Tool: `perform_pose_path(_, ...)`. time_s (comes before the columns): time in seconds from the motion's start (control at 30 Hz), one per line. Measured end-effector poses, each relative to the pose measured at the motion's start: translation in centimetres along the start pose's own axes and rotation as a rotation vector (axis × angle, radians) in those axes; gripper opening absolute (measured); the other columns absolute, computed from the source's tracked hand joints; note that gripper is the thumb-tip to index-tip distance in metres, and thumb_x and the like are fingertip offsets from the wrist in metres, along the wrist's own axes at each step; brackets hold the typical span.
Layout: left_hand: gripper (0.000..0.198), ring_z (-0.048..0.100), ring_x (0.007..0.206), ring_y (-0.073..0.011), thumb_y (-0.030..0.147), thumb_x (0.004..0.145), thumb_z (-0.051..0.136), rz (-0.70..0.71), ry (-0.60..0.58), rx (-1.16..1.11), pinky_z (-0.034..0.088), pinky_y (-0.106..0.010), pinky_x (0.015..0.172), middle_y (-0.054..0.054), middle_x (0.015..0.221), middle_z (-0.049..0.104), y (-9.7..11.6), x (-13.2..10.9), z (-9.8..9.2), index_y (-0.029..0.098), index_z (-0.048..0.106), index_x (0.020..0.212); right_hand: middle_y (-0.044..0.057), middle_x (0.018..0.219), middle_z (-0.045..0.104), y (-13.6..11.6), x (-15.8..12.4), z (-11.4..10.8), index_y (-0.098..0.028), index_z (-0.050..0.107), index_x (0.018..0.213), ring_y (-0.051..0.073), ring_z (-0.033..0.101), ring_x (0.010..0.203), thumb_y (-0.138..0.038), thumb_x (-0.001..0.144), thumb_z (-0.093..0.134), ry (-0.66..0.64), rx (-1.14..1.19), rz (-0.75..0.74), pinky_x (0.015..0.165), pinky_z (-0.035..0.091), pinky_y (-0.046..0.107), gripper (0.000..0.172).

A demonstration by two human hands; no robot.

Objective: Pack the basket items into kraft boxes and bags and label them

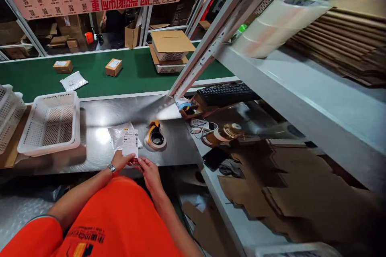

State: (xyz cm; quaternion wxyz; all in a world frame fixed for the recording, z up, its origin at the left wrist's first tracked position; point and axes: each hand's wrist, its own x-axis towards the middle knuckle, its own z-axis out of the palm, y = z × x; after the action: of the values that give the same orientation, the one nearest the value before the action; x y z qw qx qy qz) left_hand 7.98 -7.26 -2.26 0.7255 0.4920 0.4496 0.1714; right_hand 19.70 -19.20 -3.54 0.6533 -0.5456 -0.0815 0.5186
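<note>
**Label held over the packing bench**

Steel bench (99, 152) is stretching before a green conveyor (132, 72) carrying small boxes. Both hands are pinching a printed label (130, 143) at its near edge: left hand (121, 160) and right hand (150, 172), fingers closed on it. Behind it is lying what seems a clear bag (119, 133), with a tape dispenser (155, 135) just right and a white basket (51, 122) left.

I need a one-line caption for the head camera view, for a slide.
Both hands, left hand and right hand, hold a printed label over a steel table, beside a tape dispenser.
</note>
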Motion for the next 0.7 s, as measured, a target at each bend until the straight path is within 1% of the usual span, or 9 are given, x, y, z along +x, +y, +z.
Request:
perform_pose_path(0.17, 0.035, 0.074, 0.062, -0.0172, 0.045, 0.076, 0.093, -0.012, -0.011, 0.031, 0.055, -0.025, 0.057, -0.008, 0.074, 0.081, -0.5, -0.2, 0.2, 0.014, 0.080, 0.084, 0.007, 0.086, 0.086, 0.4, 0.2, -0.4, -0.020, 0.089, 0.091, 0.027, 0.078, 0.085, -0.074, 0.058, 0.103, 0.022, -0.054, -0.022, 0.083, 0.062, 0.040, 0.065)
perform_pose_path(0.33, 0.039, 0.075, 0.068, -0.0206, 0.052, 0.081, 0.091, -0.018, -0.073, 0.112, 0.059, -0.031, 0.067, -0.008, 0.079, 0.080, -1.7, 0.1, 0.1, 0.016, 0.077, 0.088, 0.006, 0.081, 0.084, 1.0, 0.2, -1.0, -0.021, 0.088, 0.083, 0.028, 0.076, 0.084, -0.069, 0.062, 0.102, 0.035, -0.089, -0.054, 0.086, 0.061, 0.043, 0.055)
perform_pose_path(0.37, 0.040, 0.076, 0.073, -0.0222, 0.051, 0.081, 0.092, -0.014, -0.069, 0.146, 0.060, -0.034, 0.071, -0.009, 0.082, 0.080, -1.9, 0.2, 0.0, 0.015, 0.077, 0.092, 0.005, 0.082, 0.084, 1.1, 0.2, -1.2, -0.021, 0.088, 0.083, 0.027, 0.076, 0.083, -0.068, 0.062, 0.102, 0.041, -0.092, -0.066, 0.085, 0.061, 0.042, 0.053)
perform_pose_path(0.43, 0.049, 0.079, 0.093, -0.0271, 0.046, 0.079, 0.096, 0.066, 0.016, 0.233, 0.064, -0.041, 0.088, -0.012, 0.099, 0.081, -2.3, 0.2, -0.2, 0.015, 0.077, 0.111, 0.005, 0.083, 0.084, 1.2, 0.0, -1.3, -0.020, 0.089, 0.083, 0.026, 0.074, 0.082, -0.068, 0.063, 0.101, 0.066, -0.103, -0.087, 0.084, 0.061, 0.041, 0.053)
perform_pose_path(0.5, 0.065, 0.075, 0.122, -0.0328, 0.040, 0.076, 0.099, 0.238, 0.113, 0.342, 0.060, -0.050, 0.109, -0.016, 0.125, 0.077, -2.4, 0.1, -0.4, 0.016, 0.074, 0.131, 0.004, 0.083, 0.083, 1.2, -0.1, -1.5, -0.021, 0.089, 0.082, 0.024, 0.072, 0.080, -0.068, 0.062, 0.100, 0.103, -0.120, -0.099, 0.082, 0.060, 0.040, 0.053)
perform_pose_path(0.53, 0.065, 0.071, 0.133, -0.0345, 0.039, 0.077, 0.098, 0.328, 0.118, 0.396, 0.056, -0.053, 0.117, -0.017, 0.135, 0.074, -2.4, -0.1, -0.5, 0.018, 0.074, 0.134, 0.004, 0.082, 0.082, 1.1, -0.2, -1.5, -0.021, 0.089, 0.081, 0.023, 0.070, 0.080, -0.069, 0.062, 0.099, 0.114, -0.133, -0.106, 0.082, 0.060, 0.039, 0.053)
perform_pose_path(0.6, 0.044, 0.067, 0.140, -0.0346, 0.041, 0.084, 0.093, 0.447, 0.021, 0.472, 0.049, -0.054, 0.126, -0.016, 0.139, 0.074, -2.1, -0.5, -0.4, 0.021, 0.081, 0.121, 0.003, 0.080, 0.080, 0.9, -0.4, -1.5, -0.021, 0.088, 0.077, 0.022, 0.068, 0.078, -0.068, 0.065, 0.097, 0.107, -0.175, -0.137, 0.080, 0.058, 0.037, 0.049)
perform_pose_path(0.67, 0.023, 0.073, 0.128, -0.0323, 0.045, 0.089, 0.087, 0.455, -0.087, 0.492, 0.051, -0.050, 0.125, -0.013, 0.121, 0.081, -1.7, -0.9, -0.1, 0.023, 0.083, 0.096, 0.003, 0.077, 0.079, 0.6, -0.6, -1.6, -0.022, 0.087, 0.072, 0.021, 0.065, 0.077, -0.066, 0.068, 0.095, 0.086, -0.227, -0.182, 0.077, 0.055, 0.036, 0.045)
perform_pose_path(0.7, 0.023, 0.076, 0.118, -0.0308, 0.047, 0.089, 0.085, 0.419, -0.108, 0.484, 0.054, -0.048, 0.119, -0.011, 0.109, 0.083, -1.5, -0.9, 0.2, 0.023, 0.082, 0.087, 0.003, 0.076, 0.078, 0.5, -0.7, -1.6, -0.022, 0.085, 0.070, 0.021, 0.064, 0.077, -0.064, 0.069, 0.094, 0.077, -0.247, -0.196, 0.076, 0.054, 0.035, 0.043)
